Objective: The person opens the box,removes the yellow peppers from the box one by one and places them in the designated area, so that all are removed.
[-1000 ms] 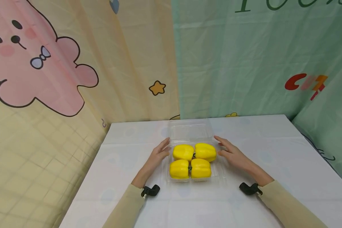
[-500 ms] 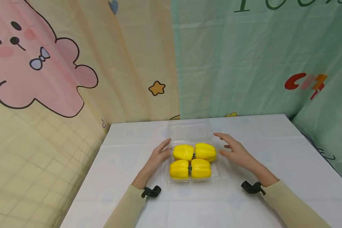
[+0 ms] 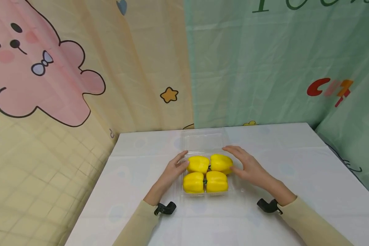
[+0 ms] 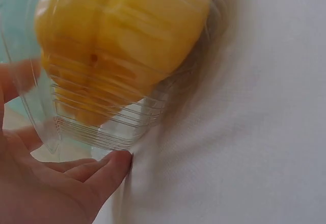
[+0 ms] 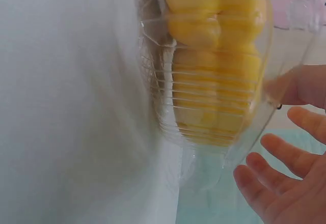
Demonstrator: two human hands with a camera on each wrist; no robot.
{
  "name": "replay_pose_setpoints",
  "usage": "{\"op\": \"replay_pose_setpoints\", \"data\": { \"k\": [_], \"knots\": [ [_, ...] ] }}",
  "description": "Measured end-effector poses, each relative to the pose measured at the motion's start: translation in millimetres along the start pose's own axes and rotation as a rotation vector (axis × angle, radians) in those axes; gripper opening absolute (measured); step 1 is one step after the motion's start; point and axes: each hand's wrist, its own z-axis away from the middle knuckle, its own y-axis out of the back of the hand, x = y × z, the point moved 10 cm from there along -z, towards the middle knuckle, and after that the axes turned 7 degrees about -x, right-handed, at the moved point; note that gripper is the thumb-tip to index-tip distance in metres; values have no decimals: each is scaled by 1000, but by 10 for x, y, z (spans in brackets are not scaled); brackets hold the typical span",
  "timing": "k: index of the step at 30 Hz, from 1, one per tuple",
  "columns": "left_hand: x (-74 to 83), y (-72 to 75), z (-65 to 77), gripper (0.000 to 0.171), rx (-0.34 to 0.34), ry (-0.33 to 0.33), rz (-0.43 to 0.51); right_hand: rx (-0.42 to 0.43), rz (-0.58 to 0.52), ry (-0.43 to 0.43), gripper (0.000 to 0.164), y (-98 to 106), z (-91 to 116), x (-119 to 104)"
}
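Note:
Several yellow bell peppers point(image 3: 216, 181) lie in a clear plastic clamshell box point(image 3: 231, 187) whose lid point(image 3: 204, 141) is folded back behind them. At the box's left side is my left hand point(image 3: 173, 169), fingers extended; in the left wrist view its fingertips lie close to the ribbed wall point(image 4: 97, 127), and contact is unclear. My right hand point(image 3: 251, 168) reaches over the right edge, thumb near the back right pepper point(image 3: 221, 163). The right wrist view shows its relaxed fingers point(image 5: 290, 155) spread outside the box. Neither hand grips anything.
A white cloth covers the table point(image 3: 135, 191). Behind it hangs a printed curtain point(image 3: 249, 68), beige on the left and green on the right. A black wrist mount point(image 3: 165, 208) sits on the left wrist, and a matching mount point(image 3: 268, 205) on the right.
My right hand first drew slightly away from the box, then came in leftward over its right edge. My left hand has shifted a little rightward. Peppers and box stay in place.

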Motion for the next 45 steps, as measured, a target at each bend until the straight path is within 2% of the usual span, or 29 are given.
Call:
{"op": "replay_pose_setpoints", "data": {
  "k": [6, 12, 18, 24, 34, 41, 45],
  "knots": [
    [-15, -13, -7, 65, 10, 7, 6, -26, 44, 5, 75, -122, -25, -38],
    [-50, -2, -40, 57, 33, 13, 4, -55, 128, -30, 71, -202, -50, -47],
    [-45, -35, -55, 55, 17, 13, 8, -78, 196, -28, 66, -242, -48, -59],
    [-41, -17, -50, 55, 25, 29, -5, -65, 188, -9, 60, -259, -65, -73],
    [-39, -37, -54, 55, 28, 43, 1, -49, 179, -71, 60, -236, -77, -56],
    [-73, -12, -48, 54, 34, 63, 75, -21, 179, -38, 62, -220, -86, -80],
    [-86, -5, -41, 56, 34, 54, 106, -17, 173, -30, 64, -228, -83, -78]
  ]
}}
